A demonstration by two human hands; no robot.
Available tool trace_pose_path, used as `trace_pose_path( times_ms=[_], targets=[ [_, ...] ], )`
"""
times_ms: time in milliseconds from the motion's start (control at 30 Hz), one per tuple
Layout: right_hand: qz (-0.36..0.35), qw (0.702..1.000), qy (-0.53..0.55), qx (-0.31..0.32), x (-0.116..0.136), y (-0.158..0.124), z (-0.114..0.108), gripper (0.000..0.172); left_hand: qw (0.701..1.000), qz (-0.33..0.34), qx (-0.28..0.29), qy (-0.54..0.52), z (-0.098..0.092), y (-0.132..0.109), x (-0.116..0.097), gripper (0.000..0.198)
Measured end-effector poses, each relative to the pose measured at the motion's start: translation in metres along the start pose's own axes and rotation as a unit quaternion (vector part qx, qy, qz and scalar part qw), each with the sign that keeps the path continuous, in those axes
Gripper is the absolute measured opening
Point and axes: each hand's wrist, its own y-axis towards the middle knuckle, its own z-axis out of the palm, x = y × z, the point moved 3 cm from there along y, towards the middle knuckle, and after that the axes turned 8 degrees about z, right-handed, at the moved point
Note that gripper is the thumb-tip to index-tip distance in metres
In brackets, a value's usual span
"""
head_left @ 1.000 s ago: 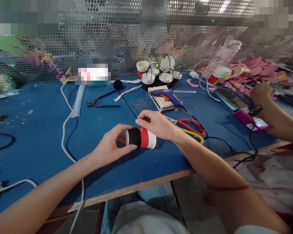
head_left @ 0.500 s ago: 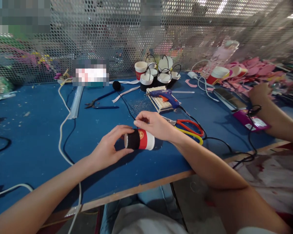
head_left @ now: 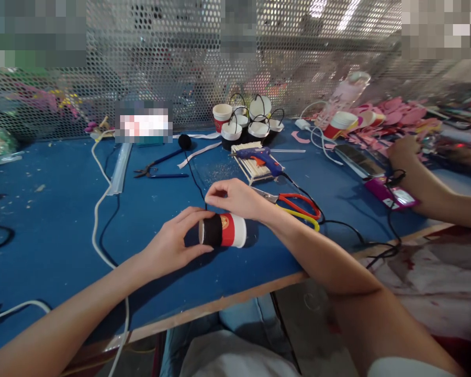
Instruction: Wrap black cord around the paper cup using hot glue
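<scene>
A paper cup (head_left: 233,230) lies on its side on the blue table, its red and white part to the right and black yarn wound round its base end. My left hand (head_left: 180,236) grips the wound end between thumb and fingers. Just above the cup, my right hand (head_left: 233,198) pinches the black yarn (head_left: 197,180). That strand runs up to a black yarn ball (head_left: 184,142) lying beside blue-handled pliers (head_left: 160,168).
Several cups with black handles (head_left: 259,128) stand at the back. A blue glue gun (head_left: 262,158) rests on a stick frame; scissors (head_left: 298,201) lie right of my hand. A white cable (head_left: 96,220) crosses the left side. Another person's arm (head_left: 427,183) reaches in from the right.
My right hand has shifted slightly left with the yarn, above the cup. The left hand keeps its grip on the cup. The whole view has shifted a little.
</scene>
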Motion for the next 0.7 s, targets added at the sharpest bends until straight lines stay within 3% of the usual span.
trace_pose_path(
  times_ms=[133, 233, 267, 367, 433, 567, 700],
  targets=[
    [0.013, 0.986, -0.055, -0.157, -0.008, -0.001, -0.044, 0.021, 1.000, -0.019, -0.018, 0.006, -0.002, 0.002, 0.003, 0.049],
    [0.047, 0.922, -0.186, -0.337, -0.022, -0.003, -0.092, 0.017, 0.999, -0.029, -0.043, 0.013, -0.003, 0.002, 0.006, 0.048],
    [0.082, 0.901, -0.238, -0.353, -0.029, -0.002, -0.104, 0.018, 0.998, -0.031, -0.049, 0.018, -0.003, 0.002, 0.007, 0.047],
    [0.179, 0.892, -0.317, -0.269, -0.057, 0.007, -0.118, 0.012, 0.997, -0.039, -0.052, 0.035, -0.003, 0.002, 0.009, 0.047],
    [0.203, 0.894, -0.323, -0.233, -0.070, 0.012, -0.117, 0.007, 0.997, -0.045, -0.051, 0.047, -0.002, 0.001, 0.010, 0.048],
    [0.210, 0.891, -0.306, -0.260, -0.081, 0.016, -0.110, 0.011, 0.996, -0.049, -0.046, 0.051, -0.003, -0.001, 0.011, 0.049],
    [0.212, 0.887, -0.263, -0.313, -0.079, 0.012, -0.110, 0.036, 0.997, -0.052, -0.049, 0.043, -0.004, -0.001, 0.014, 0.050]
  ],
)
